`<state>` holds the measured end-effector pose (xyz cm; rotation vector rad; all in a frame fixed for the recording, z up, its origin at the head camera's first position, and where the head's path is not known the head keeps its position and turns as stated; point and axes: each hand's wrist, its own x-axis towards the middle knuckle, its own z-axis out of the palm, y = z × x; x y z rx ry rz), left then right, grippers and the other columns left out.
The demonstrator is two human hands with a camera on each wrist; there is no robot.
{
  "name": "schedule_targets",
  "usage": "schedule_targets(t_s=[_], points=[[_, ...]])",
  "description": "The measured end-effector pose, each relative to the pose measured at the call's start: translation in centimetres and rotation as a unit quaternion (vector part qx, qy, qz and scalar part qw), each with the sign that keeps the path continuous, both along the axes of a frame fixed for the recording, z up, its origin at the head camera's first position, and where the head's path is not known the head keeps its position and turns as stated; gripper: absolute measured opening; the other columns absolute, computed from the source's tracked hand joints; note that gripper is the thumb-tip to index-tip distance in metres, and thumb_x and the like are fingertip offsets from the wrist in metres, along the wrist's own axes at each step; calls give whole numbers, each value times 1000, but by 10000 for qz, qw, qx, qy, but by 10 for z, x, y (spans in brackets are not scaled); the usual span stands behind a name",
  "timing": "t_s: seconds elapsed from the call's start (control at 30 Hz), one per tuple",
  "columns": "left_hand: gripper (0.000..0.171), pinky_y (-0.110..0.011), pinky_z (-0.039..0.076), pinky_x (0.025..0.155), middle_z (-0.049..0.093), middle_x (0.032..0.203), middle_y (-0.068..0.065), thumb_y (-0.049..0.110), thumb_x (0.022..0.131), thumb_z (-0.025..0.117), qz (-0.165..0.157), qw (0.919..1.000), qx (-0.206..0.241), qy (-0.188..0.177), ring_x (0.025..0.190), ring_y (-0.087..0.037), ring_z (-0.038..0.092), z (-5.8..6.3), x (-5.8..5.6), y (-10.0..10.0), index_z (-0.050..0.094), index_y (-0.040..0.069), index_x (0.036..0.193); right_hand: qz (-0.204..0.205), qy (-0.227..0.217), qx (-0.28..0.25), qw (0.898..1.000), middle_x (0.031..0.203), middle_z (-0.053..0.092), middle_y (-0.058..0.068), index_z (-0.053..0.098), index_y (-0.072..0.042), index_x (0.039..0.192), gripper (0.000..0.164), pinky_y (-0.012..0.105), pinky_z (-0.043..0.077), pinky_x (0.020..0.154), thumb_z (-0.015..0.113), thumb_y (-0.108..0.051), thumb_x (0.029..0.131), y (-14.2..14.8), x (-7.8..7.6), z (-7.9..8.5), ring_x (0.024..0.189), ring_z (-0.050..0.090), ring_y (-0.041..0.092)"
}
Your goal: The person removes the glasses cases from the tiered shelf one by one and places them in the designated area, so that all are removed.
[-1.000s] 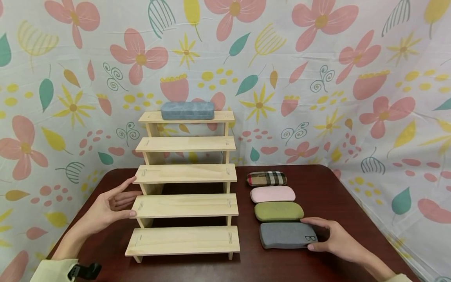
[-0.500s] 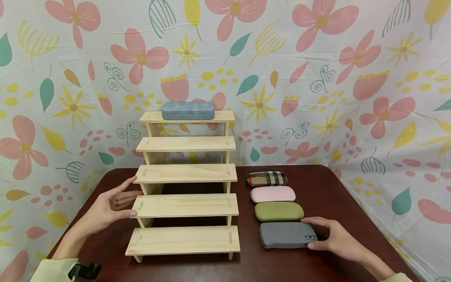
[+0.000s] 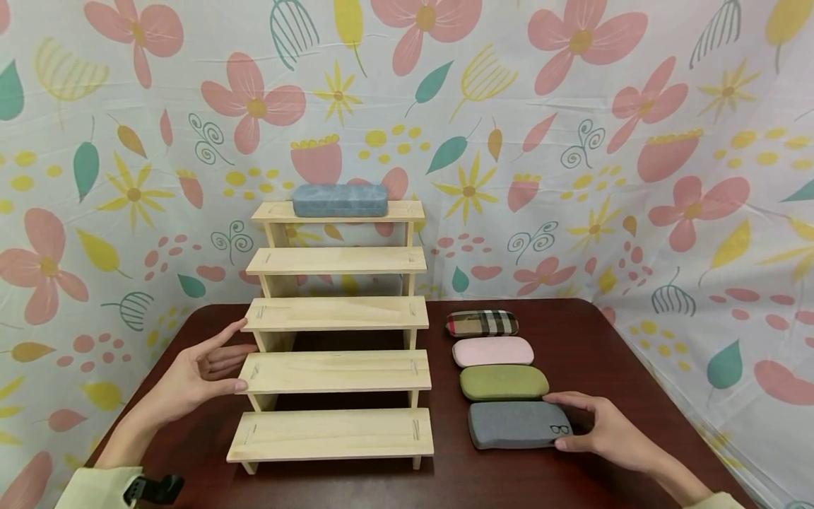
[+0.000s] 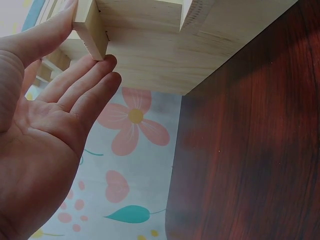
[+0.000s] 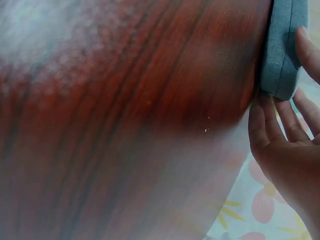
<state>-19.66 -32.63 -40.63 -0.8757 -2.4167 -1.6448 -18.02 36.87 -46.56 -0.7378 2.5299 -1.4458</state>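
Note:
A light wooden stepped rack [image 3: 337, 370] with several shelves stands on the table. On its left side, my left hand [image 3: 184, 378] touches the shelf ends with thumb and fingertips; the left wrist view shows that hand's fingers [image 4: 82, 95] mostly straight. A blue glasses case [image 3: 340, 201] lies on the top shelf. Right of the rack, a plaid glasses case [image 3: 482, 323], a pink one, a green glasses case [image 3: 504, 382] and a grey glasses case [image 3: 511, 425] lie in a column. My right hand [image 3: 607, 433] holds the grey case's right end between thumb and fingers.
The dark red-brown table [image 3: 540, 481] has rounded back corners. A white cloth with printed flowers [image 3: 572, 177] hangs behind and at both sides. The pink glasses case [image 3: 492, 350] lies close between the plaid and green ones.

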Motion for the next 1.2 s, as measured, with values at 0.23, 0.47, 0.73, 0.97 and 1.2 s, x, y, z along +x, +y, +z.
schedule_targets(t_s=[0.23,0.47,0.73,0.97,1.2], points=[[98,-34,60,91,58,144,-29,-13,87,79,52,10000,-35,-35,129,-12,63,1,1,0,28,8,168,-7,-236,-24,9997,143,55,32,59,5,144,63,21,53,91,85,-9,89,2,-2,1,122,59,0],[99,-30,59,93,59,142,-32,-12,87,80,55,10000,-42,-67,129,-12,63,0,0,1,28,9,168,37,-294,-39,9996,144,53,33,58,5,145,62,22,54,91,84,-9,90,2,-3,1,123,59,0],[99,-29,58,95,59,142,-32,-12,87,80,53,10000,-28,-77,129,-13,63,0,0,0,28,10,168,33,-313,-57,9995,145,53,32,58,4,146,64,20,52,93,85,-9,89,3,-3,1,125,56,-3],[99,-28,56,96,61,140,-31,-13,87,80,64,10000,-41,-56,128,-12,64,0,0,0,28,9,168,42,-268,-66,9996,145,53,33,58,4,146,65,21,53,93,86,-7,88,4,-2,2,124,56,-2],[98,-29,57,95,59,143,-30,-13,87,79,76,10000,-42,-43,129,-12,63,-1,0,-1,28,9,168,106,296,-18,9995,136,63,17,62,7,139,60,28,59,86,87,-2,85,5,-5,14,115,64,9]])
